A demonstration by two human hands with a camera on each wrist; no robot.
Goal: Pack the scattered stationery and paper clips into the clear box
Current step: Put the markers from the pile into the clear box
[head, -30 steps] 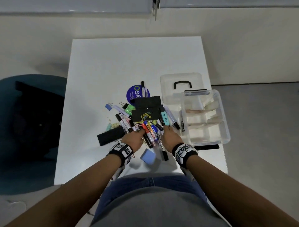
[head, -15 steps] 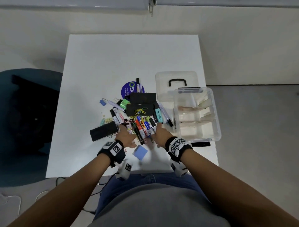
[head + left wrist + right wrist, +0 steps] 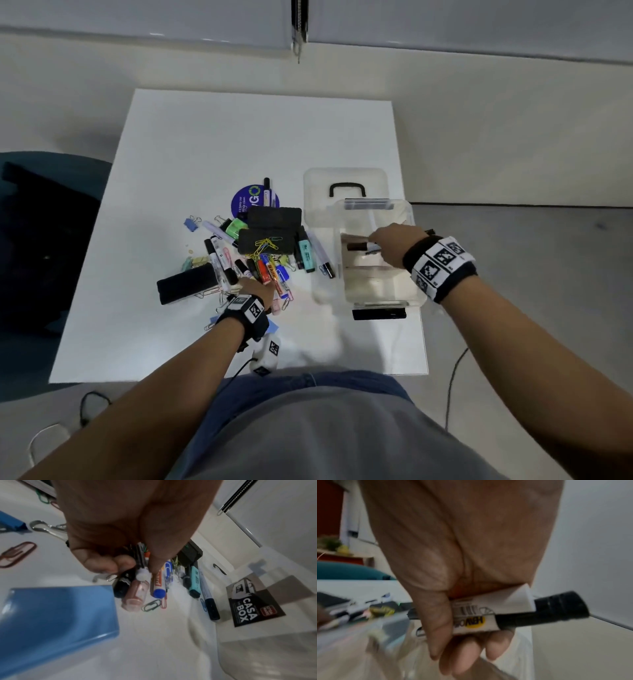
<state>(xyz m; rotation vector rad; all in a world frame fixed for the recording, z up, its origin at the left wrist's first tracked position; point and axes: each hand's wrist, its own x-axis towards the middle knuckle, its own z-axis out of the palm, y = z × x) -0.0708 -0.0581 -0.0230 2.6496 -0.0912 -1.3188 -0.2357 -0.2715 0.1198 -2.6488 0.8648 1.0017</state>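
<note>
Right hand (image 3: 390,245): fingers curled round a marker (image 3: 530,613), over the box (image 3: 416,298).
Left hand (image 3: 130,524): fingertips pinching a pen in the pile (image 3: 260,260), left of box.
Risk: marker may bridge a divider if dropped crosswise; the pinch may drag clips (image 3: 152,605) off.

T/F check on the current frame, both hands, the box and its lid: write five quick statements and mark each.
1. The right hand grips a black-capped marker over the clear box. True.
2. The left hand rests inside the box. False: it is at the pen pile on the table.
3. The box lid is closed on the box. False: it lies behind the box.
4. A blue pad lies near the left hand. True.
5. The pile is cleared. False: many items remain.
</note>
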